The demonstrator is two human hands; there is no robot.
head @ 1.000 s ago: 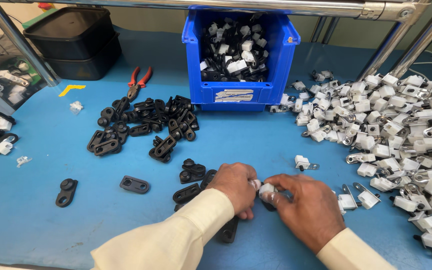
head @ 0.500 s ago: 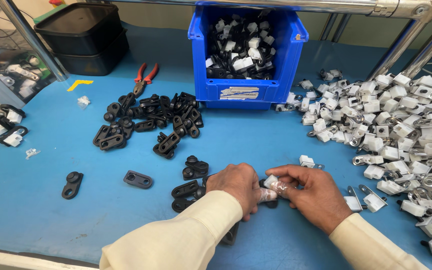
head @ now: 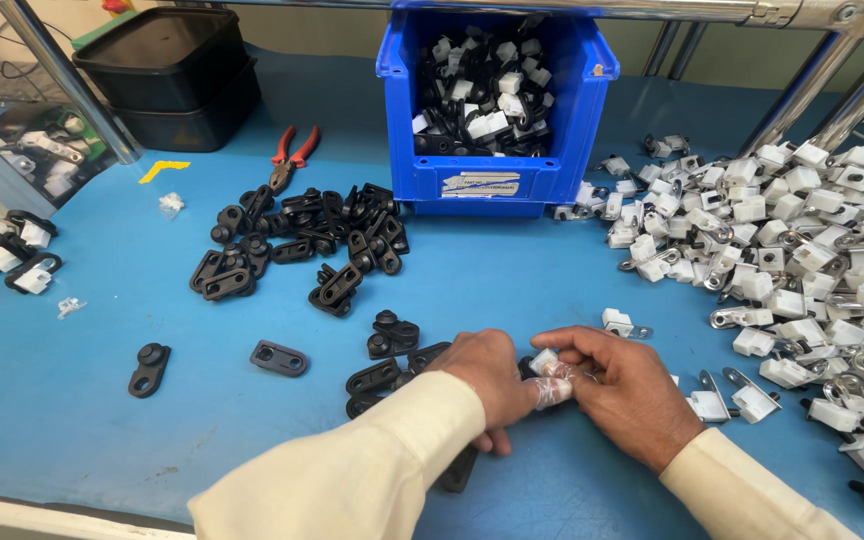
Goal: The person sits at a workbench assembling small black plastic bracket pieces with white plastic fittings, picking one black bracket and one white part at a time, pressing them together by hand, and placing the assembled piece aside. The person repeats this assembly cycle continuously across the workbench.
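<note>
A small white clip part sits pinched between both hands, low and a little right of the middle of the blue table. The left hand curls around it from the left, its fingertips wrapped in clear tape; the right hand presses in from the right with thumb and fingers closed on the same piece. Both arms wear cream sleeves.

Just left of the hands lie a few black plastic brackets, some partly under the left forearm. A lone white clip lies just beyond the right hand. Farther left, two single black pieces rest apart from each other on the mat. A larger heap of black brackets spreads across the middle distance, with red-handled pliers just beyond it.

A blue bin holding mixed black and white parts stands at the far centre. To the right, a broad pile of white-and-metal clips covers the table. At far left stand stacked black trays, and more assembled parts lie at the left edge. Metal frame tubes cross the far side of the bench.
</note>
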